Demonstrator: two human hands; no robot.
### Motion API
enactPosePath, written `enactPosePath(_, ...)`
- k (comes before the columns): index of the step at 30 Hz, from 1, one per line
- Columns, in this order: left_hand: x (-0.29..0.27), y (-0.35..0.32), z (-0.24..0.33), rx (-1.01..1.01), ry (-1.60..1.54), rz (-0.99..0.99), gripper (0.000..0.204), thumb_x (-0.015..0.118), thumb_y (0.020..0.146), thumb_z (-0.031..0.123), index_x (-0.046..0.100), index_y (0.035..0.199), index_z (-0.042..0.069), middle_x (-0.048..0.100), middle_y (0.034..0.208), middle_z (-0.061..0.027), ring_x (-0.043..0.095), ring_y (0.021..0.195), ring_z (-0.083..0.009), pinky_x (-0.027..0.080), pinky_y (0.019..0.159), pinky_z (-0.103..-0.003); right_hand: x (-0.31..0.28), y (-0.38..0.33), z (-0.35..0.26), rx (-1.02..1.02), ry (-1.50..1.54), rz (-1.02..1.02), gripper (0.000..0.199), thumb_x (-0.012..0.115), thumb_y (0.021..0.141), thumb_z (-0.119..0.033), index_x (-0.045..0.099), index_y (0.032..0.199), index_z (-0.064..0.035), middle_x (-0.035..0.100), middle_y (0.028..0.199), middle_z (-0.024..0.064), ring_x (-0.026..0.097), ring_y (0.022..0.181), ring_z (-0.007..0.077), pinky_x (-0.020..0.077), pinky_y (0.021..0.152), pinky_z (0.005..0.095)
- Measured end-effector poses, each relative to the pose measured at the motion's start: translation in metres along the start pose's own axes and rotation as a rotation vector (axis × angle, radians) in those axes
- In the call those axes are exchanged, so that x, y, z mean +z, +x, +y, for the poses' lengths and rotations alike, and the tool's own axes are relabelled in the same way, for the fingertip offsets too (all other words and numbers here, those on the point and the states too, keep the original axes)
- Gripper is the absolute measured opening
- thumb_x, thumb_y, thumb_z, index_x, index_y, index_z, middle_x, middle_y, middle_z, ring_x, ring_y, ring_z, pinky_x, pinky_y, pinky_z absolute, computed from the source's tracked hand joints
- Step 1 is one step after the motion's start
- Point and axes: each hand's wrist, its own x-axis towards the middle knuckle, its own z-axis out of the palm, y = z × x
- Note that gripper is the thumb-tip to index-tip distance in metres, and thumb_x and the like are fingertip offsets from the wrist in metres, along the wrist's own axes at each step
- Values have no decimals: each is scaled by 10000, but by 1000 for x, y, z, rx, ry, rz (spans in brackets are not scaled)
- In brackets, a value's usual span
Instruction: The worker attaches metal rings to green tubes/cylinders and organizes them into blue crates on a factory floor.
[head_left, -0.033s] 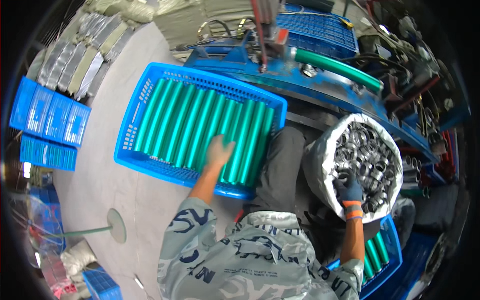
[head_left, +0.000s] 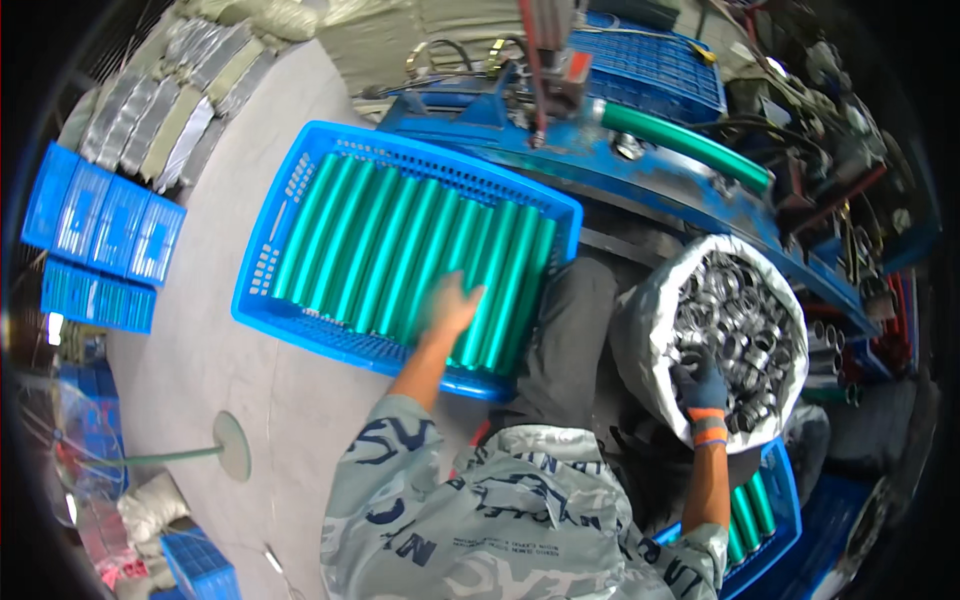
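Setting: a crowded workshop corner; a pale grey rounded bench point(head_left: 200, 370) fills the left half, a blue machine frame point(head_left: 640, 165) crosses the top right.

Left hand point(head_left: 452, 308): bare, fingers spread flat on the green tubes point(head_left: 400, 255), blurred; open, gripping nothing that can be seen. It lies near the front right corner of the load.

Right hand point(head_left: 703, 388): dark glove with an orange cuff band, sunk among the metal rings point(head_left: 740, 320); whether it has closed on a ring cannot be told.

Green tubes: one layer, side by side, running front to back and filling the blue crate point(head_left: 262, 255) almost wall to wall.

Blue crate: slotted plastic, tilted on the bench, its right end reaching past the bench edge toward the machine frame; its back wall sits close under the frame.

Metal rings: shiny, heaped in a white sack point(head_left: 640, 340) with its rim rolled open, just right of the crate's near corner; a narrow dark gap lies between.

Second blue crate point(head_left: 775, 520): low right, beside the right forearm, with a few green tubes in it.

One green tube point(head_left: 690, 145) lies along the machine frame.

Free room: bare bench left and front of the crate. Blue trays point(head_left: 100, 225) line the far left edge; grey bundles point(head_left: 170, 100) sit at the back edge.
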Motion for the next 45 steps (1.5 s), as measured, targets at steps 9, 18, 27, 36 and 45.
enactPosePath(9, 68, 7, 58, -221, 104, -217, 1137, 1001, 818, 627, 558, 1655, -3, 661, 1583, -283, 655, 1448, -462, 571, 1205, -561, -14, -38, -5, 59, 678, 201, 823, 859, 934, 38, 571, 1705, 6, 715, 1575, 152, 711, 1382, 263, 585, 1177, 400)
enactPosePath(18, -64, -5, 186, 171, -372, -192, 687, 905, 898, 146, 645, 1510, -25, 850, 1259, -211, 839, 1101, -307, 651, 1000, -438, -83, -58, -14, 131, 1632, -54, 836, 786, 919, 5, 547, 1720, 8, 728, 1516, 124, 745, 1315, 222, 586, 1186, 394)
enactPosePath(27, -180, -84, 390, 896, -109, -459, 694, 866, 768, 75, 732, 1449, 78, 820, 1264, -178, 805, 1123, -431, 643, 972, -496, -128, -83, -25, -38, 1816, 18, 956, 894, 996, -180, 414, 1801, 7, 721, 1519, 135, 760, 1303, 234, 601, 1154, 384)
enactPosePath(36, -182, -98, 404, 985, -43, -554, 723, 847, 705, 108, 735, 1420, 91, 790, 1147, -148, 774, 1037, -416, 628, 893, -513, -122, -77, -27, 40, 1569, 241, 616, 851, 1045, -174, 647, 1594, 16, 719, 1541, 157, 728, 1353, 239, 560, 1218, 436)
enactPosePath(45, -171, -96, 394, 1015, -36, -558, 772, 847, 700, 126, 720, 1461, 97, 757, 1110, -150, 750, 1029, -413, 619, 888, -530, -156, -92, -74, -32, 1241, -68, 1043, 801, 1086, -240, 177, 1887, 1, 567, 1675, 163, 541, 1517, 238, 387, 1309, 379)
